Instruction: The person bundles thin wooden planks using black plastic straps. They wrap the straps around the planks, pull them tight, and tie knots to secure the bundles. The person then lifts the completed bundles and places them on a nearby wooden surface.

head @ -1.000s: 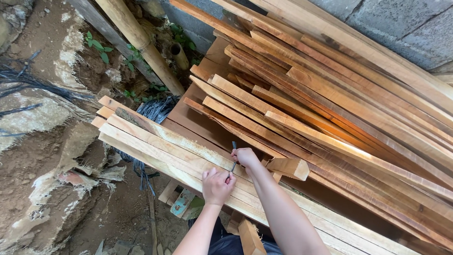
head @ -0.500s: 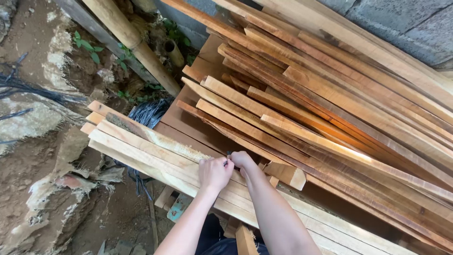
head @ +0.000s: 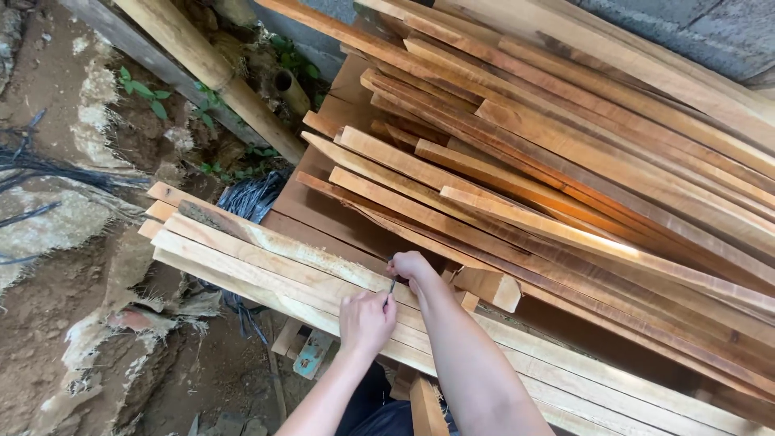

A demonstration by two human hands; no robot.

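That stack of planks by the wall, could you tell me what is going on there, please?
A person leans over a stack of pale planks lying on darker reddish boards. The left hand and right hand meet over the top plank, pinching a small dark thin tool between them; what it is cannot be told. A short wood offcut lies just beside the right hand. Bare earth and a round pole lie to the left.

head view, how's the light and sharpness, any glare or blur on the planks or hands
Head view: soft daylight, sharp throughout; a bright sunlit streak glares on one slat; dark shadow sits under the stacked planks; left hand and right hand are unblurred.
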